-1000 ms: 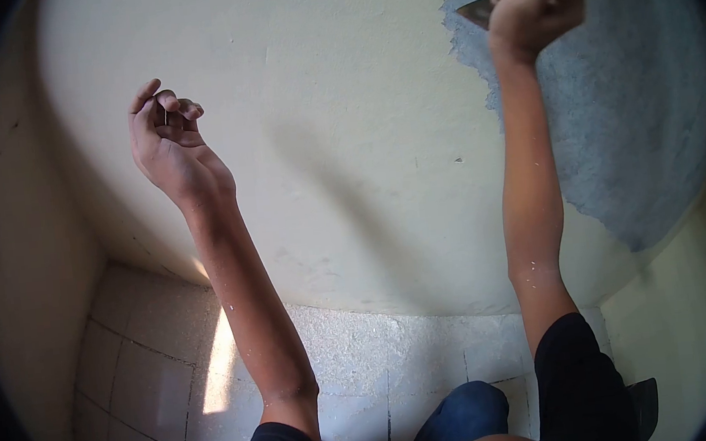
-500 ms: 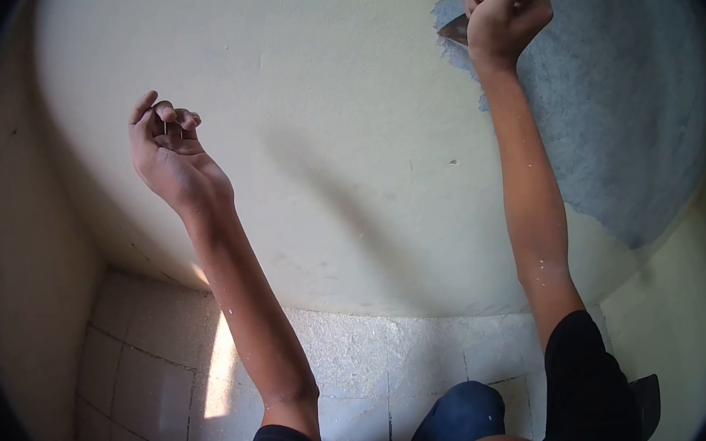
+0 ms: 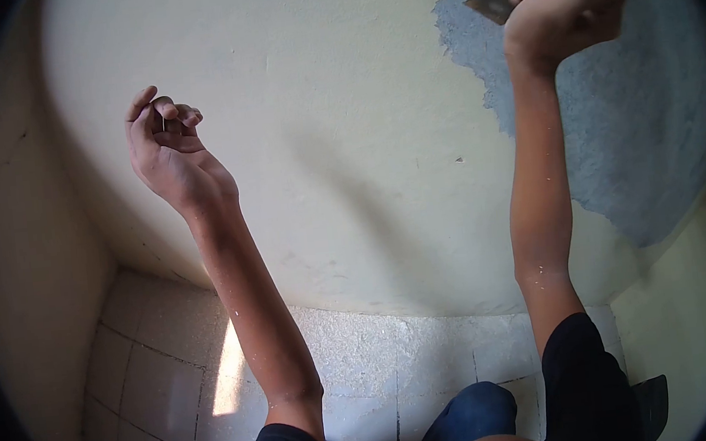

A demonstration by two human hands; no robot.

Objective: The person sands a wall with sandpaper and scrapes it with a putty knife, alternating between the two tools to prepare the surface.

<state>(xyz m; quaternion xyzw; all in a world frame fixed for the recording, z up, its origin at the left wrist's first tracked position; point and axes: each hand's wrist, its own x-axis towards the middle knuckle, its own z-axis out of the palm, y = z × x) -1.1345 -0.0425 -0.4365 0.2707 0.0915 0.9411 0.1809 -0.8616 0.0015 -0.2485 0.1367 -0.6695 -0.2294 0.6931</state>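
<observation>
My right hand [image 3: 569, 11] is closed in a fist around a scraper [image 3: 488, 8]. Only its pointed metal blade sticks out on the left side of the fist; the handle is hidden in my fingers. This hand is raised at the upper right, in front of a bare grey patch [image 3: 633, 125] with a ragged edge where the paint is gone. Pale cream paint [image 3: 339, 77] covers the rest of the wall. At the left, my left hand [image 3: 177, 157] is up near the painted wall, palm toward me, its fingers loosely bent and apart, holding nothing visible.
Below, grey floor tiles [image 3: 160, 383] meet the wall, and pale flakes and dust [image 3: 348, 348] lie along its foot. A side wall [image 3: 20, 252] closes the left. My bent knee [image 3: 471, 417] shows at the bottom. A strip of sunlight [image 3: 228, 373] crosses the tiles.
My right hand has moved right with the scraper, drawing the blade from the paint's ragged edge to over the grey patch. The left hand has barely shifted.
</observation>
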